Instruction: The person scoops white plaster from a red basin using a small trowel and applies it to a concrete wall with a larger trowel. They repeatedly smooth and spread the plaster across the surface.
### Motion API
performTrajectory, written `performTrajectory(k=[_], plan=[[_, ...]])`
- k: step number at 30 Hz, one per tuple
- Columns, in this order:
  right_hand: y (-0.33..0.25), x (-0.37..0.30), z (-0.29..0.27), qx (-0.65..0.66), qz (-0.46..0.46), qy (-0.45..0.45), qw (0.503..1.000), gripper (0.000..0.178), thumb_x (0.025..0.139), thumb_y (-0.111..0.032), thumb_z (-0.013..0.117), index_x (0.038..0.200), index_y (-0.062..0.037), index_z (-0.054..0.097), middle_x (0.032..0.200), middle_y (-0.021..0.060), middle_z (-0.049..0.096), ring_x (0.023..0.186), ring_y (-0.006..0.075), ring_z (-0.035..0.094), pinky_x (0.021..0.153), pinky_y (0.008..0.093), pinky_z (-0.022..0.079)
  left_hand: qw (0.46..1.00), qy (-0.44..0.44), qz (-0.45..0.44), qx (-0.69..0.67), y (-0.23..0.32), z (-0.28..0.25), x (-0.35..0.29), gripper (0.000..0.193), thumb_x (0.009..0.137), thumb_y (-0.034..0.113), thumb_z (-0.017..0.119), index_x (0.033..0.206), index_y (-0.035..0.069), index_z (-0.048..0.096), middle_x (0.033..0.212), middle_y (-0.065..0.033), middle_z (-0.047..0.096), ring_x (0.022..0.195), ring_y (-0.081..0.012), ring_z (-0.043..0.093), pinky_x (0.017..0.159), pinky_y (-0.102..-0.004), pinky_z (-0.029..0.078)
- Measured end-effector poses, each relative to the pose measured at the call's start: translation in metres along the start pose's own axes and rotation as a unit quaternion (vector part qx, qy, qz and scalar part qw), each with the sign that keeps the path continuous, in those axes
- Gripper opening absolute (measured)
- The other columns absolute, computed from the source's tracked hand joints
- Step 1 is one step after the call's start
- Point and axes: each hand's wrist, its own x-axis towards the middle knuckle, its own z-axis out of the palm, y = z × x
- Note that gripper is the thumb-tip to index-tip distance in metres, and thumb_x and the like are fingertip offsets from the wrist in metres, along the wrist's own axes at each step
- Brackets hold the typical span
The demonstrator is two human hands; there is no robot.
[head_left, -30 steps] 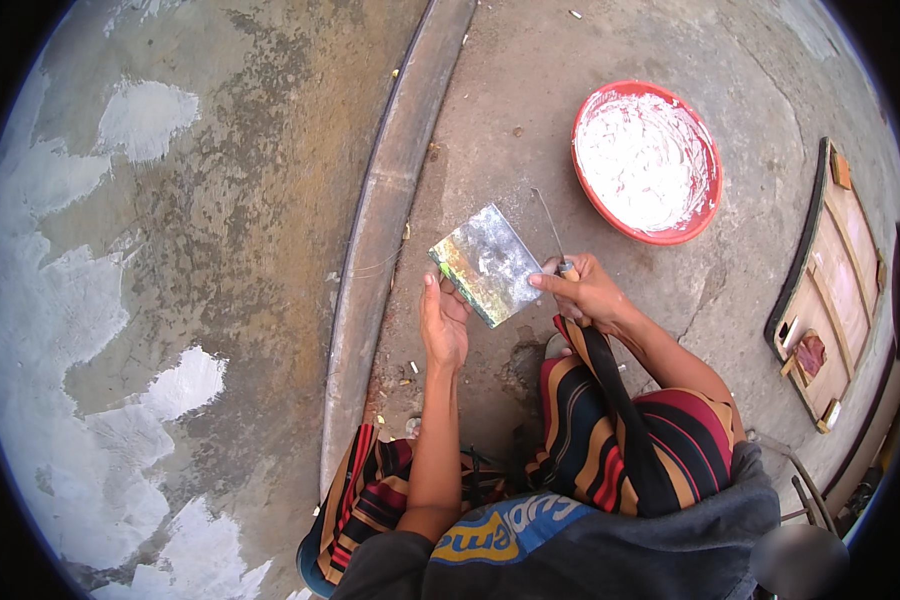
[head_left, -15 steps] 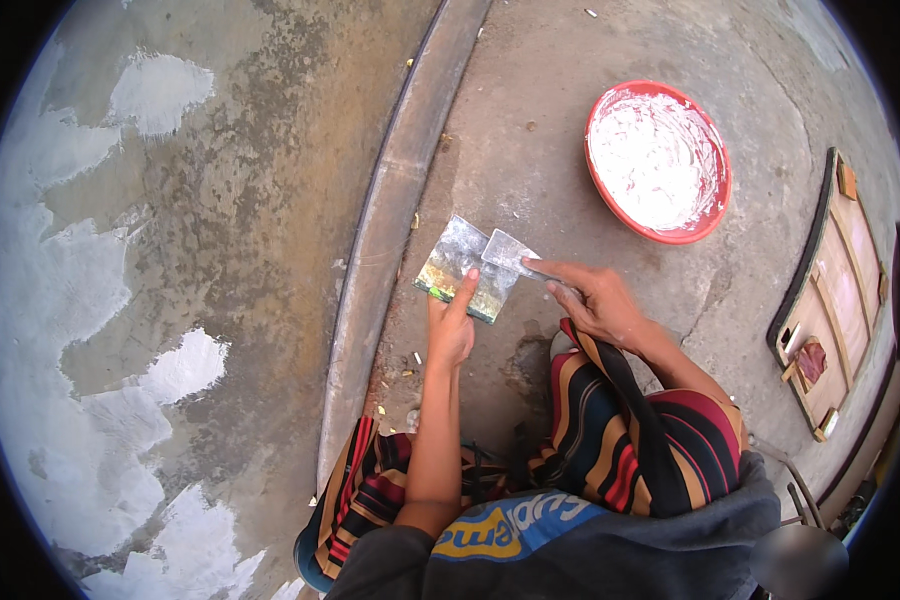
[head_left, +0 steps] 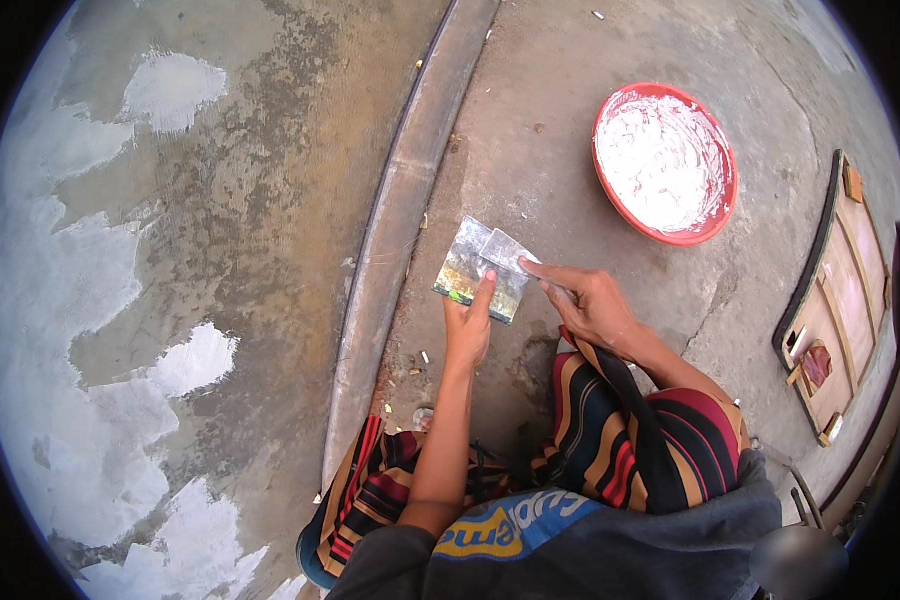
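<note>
My left hand grips a flat, smeared square plate from below, with the thumb lying over its face. In my right hand is a putty knife, the index finger stretched along its blade. The blade lies over the plate's upper right part, and I cannot tell whether they touch. White residue marks both tools. Beyond my right hand, a red basin holds white paste, which also coats its inner wall.
On the left, a grey wall carries white patches. A raised ledge runs between it and the concrete floor. A wooden panel lies at the far right. Small scraps dot the floor beside the ledge.
The putty knife has slid left and further over the plate. My left hand and the plate appear slightly further right; the whole view has shifted a little too.
</note>
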Motion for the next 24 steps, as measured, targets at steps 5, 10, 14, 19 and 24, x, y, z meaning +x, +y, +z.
performTrajectory(k=[5, 10, 14, 19, 24], plan=[[-0.006, 0.013, 0.000, 0.007, 0.009, 0.009, 1.000, 0.040, 0.089, -0.007, 0.059, 0.127, -0.0168, 0.063, 0.091, 0.0255, 0.065, 0.055, 0.0342, 0.058, 0.056, 0.0378, 0.047, 0.999, -0.015, -0.030, 0.022, 0.000, -0.001, -0.001, 0.044, 0.093, 0.014, 0.065, 0.130, -0.001, 0.048, 0.123, -0.0098, 0.058, 0.111, -0.0166, 0.055, 0.095, -0.0319, 0.043], [0.006, 0.016, 0.006, 0.040, -0.067, 0.041, 0.996, 0.039, 0.090, -0.003, 0.059, 0.128, -0.0138, 0.063, 0.074, 0.0232, 0.058, 0.053, 0.0119, 0.036, 0.051, 0.0313, 0.040, 0.999, -0.007, -0.039, 0.015, -0.001, -0.005, 0.000, 0.045, 0.093, 0.013, 0.066, 0.131, -0.001, 0.048, 0.124, -0.0100, 0.057, 0.112, -0.0169, 0.055, 0.095, -0.0325, 0.044], [-0.008, 0.006, -0.005, -0.011, 0.081, -0.054, 0.995, 0.041, 0.087, -0.004, 0.059, 0.127, -0.0156, 0.063, 0.093, 0.0256, 0.065, 0.055, 0.0339, 0.057, 0.055, 0.0375, 0.047, 0.999, -0.018, -0.027, 0.019, -0.002, -0.001, -0.002, 0.038, 0.094, 0.013, 0.064, 0.128, -0.001, 0.051, 0.120, -0.0083, 0.059, 0.109, -0.0145, 0.055, 0.092, -0.0296, 0.044], [-0.005, 0.016, -0.001, 0.017, -0.062, 0.051, 0.997, 0.041, 0.087, -0.004, 0.059, 0.127, -0.0139, 0.063, 0.088, 0.0252, 0.065, 0.049, 0.0334, 0.052, 0.053, 0.0374, 0.045, 0.997, -0.042, -0.002, 0.060, -0.010, 0.009, -0.008, 0.036, 0.095, 0.012, 0.063, 0.126, -0.002, 0.052, 0.119, -0.0071, 0.060, 0.107, -0.0138, 0.056, 0.091, -0.0287, 0.044], [0.003, -0.001, 0.003, 0.013, -0.008, 0.020, 1.000, 0.042, 0.087, -0.004, 0.059, 0.128, -0.0141, 0.062, 0.085, 0.0239, 0.066, 0.052, 0.0354, 0.055, 0.054, 0.0385, 0.046, 1.000, -0.006, -0.022, -0.014, -0.001, 0.004, 0.001, 0.036, 0.095, 0.011, 0.062, 0.127, -0.001, 0.052, 0.119, -0.0080, 0.060, 0.108, -0.0144, 0.056, 0.092, -0.0300, 0.044]])
